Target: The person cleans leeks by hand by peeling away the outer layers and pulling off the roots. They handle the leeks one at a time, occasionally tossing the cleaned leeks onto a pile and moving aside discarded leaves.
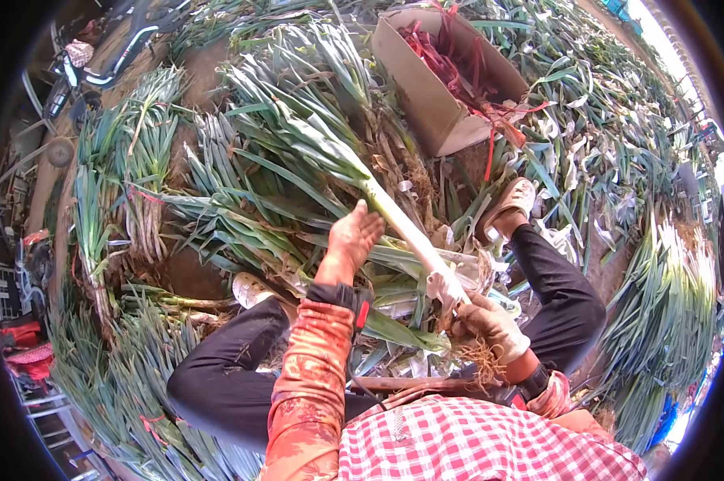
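A long leek with a white shank slants across the middle, its green leaves toward the upper left and its roots near my lap. My right hand, in a pale glove, is closed round the root end. Bare and with fingers extended, my left hand lies beside the shank's upper part, without gripping it. Loose leaves and peelings lie between my legs, below the leek.
A cardboard box holding red strips stands at the upper middle. Leek bundles lie at the left and right. Peelings cover the ground at the upper right. A bicycle-like vehicle is at the upper left.
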The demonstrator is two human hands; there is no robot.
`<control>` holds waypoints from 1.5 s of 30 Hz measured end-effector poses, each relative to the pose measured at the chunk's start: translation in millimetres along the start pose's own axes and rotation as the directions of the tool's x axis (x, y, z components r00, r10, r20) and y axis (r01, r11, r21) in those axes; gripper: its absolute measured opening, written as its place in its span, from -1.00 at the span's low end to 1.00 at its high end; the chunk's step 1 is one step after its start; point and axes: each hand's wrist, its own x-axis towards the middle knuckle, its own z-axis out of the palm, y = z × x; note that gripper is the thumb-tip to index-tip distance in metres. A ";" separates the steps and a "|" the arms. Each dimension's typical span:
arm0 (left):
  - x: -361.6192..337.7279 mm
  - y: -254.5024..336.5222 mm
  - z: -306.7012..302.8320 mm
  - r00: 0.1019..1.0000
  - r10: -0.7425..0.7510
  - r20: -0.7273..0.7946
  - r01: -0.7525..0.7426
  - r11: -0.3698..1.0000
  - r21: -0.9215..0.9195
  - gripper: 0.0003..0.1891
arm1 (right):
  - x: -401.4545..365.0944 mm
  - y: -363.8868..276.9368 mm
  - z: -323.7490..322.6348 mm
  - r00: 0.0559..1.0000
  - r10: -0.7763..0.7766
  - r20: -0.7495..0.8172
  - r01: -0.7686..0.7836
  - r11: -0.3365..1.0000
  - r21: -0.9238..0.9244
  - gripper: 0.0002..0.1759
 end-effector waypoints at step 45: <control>-15.2 35.3 9.6 0.935 0.348 0.069 -0.323 0.756 0.569 -0.87 | 8.9 19.5 -6.9 0.553 -0.684 0.476 0.464 -0.222 -0.858 -0.62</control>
